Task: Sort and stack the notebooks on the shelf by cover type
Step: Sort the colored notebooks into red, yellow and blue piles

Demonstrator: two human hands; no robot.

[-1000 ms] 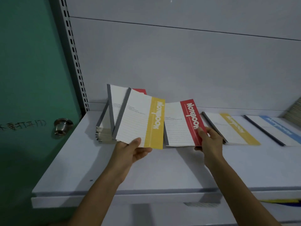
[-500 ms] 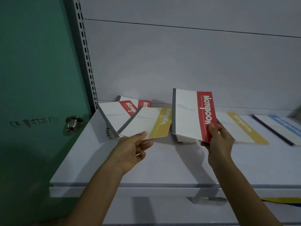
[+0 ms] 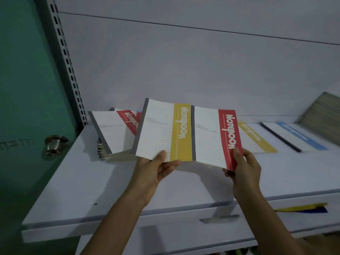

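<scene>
My left hand (image 3: pixel 153 169) grips the lower edge of a yellow-striped notebook (image 3: pixel 163 131), raised and tilted toward me above the white shelf (image 3: pixel 82 181). My right hand (image 3: pixel 242 168) holds a red-striped notebook (image 3: pixel 214 137) by its lower right corner, right beside the yellow one. Behind them at the left, a pile of notebooks (image 3: pixel 112 131) with red-striped covers on top leans unevenly on the shelf. Flat on the shelf to the right lie a yellow-striped stack (image 3: pixel 255 138) and a blue-striped notebook (image 3: pixel 294 137).
A green door (image 3: pixel 27 89) with a metal knob (image 3: pixel 55 144) borders the shelf on the left, beside a perforated upright (image 3: pixel 66 61). More stacked notebooks lean at the far right (image 3: pixel 323 111). Yellow and blue items (image 3: pixel 303 207) show on the lower shelf.
My left hand lifted the yellow-striped notebook off the left pile and brought it up beside the red one. My right hand lowered and tilted the red notebook slightly.
</scene>
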